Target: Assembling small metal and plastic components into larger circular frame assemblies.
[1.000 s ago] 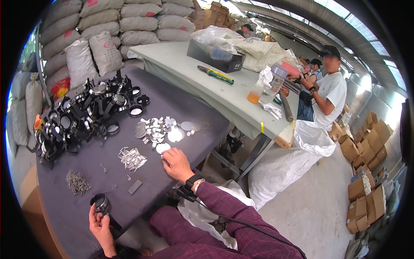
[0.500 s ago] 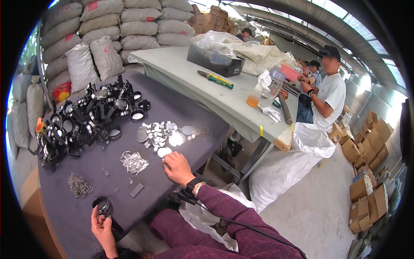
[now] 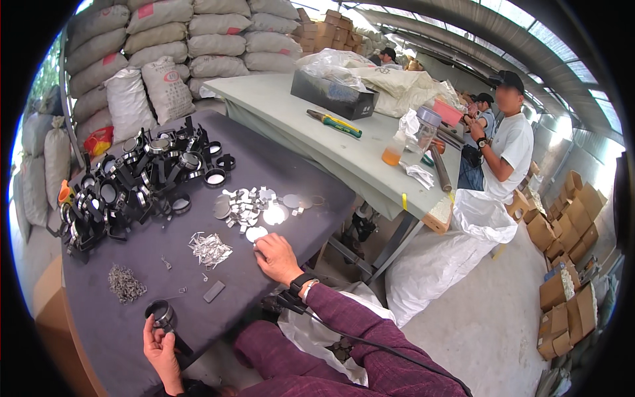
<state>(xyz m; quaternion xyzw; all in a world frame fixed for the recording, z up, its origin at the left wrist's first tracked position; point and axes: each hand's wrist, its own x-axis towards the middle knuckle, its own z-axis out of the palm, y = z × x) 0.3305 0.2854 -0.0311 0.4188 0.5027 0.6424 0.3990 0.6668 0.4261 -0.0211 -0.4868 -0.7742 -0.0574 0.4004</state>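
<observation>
Here's the left hand (image 3: 160, 349), thumb and fingers pinching a black ring piece (image 3: 161, 313) by the near edge of the dark table (image 3: 165, 246). Over to the right hand (image 3: 278, 257): fingers curled, tips at a pale disc (image 3: 256, 233), though whether they grip it I can't quite tell. Between the hands lie silver pins (image 3: 210, 250) and a grey bar (image 3: 214, 292).
</observation>
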